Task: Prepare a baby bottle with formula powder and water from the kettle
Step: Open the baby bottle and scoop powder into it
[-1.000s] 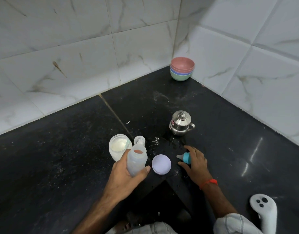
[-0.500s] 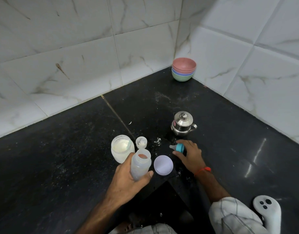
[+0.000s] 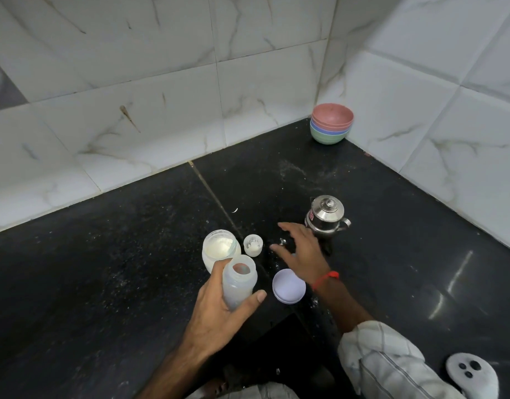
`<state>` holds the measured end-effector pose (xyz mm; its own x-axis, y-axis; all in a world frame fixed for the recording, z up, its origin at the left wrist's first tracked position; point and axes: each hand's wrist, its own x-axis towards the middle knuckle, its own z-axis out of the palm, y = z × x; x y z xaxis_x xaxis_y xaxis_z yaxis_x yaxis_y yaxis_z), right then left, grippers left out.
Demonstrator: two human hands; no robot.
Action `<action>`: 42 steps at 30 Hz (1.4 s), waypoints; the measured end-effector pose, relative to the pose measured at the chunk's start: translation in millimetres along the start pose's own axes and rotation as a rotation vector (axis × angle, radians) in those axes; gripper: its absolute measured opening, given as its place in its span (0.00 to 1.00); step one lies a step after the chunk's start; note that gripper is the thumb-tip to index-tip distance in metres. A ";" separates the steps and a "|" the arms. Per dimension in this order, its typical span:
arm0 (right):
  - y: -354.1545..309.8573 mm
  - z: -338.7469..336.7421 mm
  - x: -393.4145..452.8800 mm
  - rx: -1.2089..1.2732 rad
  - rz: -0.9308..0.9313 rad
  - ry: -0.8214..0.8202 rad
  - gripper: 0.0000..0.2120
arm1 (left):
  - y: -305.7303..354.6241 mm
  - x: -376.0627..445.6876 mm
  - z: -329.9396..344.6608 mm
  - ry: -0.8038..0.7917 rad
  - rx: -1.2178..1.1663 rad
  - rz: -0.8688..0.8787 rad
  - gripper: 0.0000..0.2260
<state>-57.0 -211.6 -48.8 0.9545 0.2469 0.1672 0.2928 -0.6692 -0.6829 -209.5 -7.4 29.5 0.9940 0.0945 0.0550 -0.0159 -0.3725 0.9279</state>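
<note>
left hand (image 3: 219,308): grip wrapped round open bottle (image 3: 239,280) | right hand (image 3: 301,251): fingers spread, grip released, above tabletop (image 3: 104,283) beside kettle (image 3: 326,217) | formula jar (image 3: 219,249) uncapped

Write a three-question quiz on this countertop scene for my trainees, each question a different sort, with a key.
1. True or false: the left hand holds the open baby bottle.
2. What stands nearest the back corner? A) steel kettle B) stacked bowls C) lavender lid
3. Fill in: the open formula jar stands ____ of the small cap.

Key: 1 true. 2 B. 3 left.
</note>
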 end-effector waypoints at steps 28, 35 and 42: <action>-104.5 -84.0 -20.6 -0.018 -0.491 0.157 0.26 | -6.5 19.5 19.1 -0.008 -0.027 -0.031 0.24; -103.3 -90.5 -30.1 -0.206 -0.555 0.100 0.21 | 2.8 28.9 30.0 -0.030 -0.019 0.016 0.24; -113.8 -104.1 -41.4 -0.095 -0.536 -0.016 0.29 | 7.0 30.7 32.2 -0.034 -0.079 0.043 0.24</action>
<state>-123.9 -218.6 96.0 0.6689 0.5814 0.4631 0.7431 -0.5065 -0.4374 -175.6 -36.8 25.7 0.9952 0.0484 0.0845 -0.0661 -0.3013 0.9512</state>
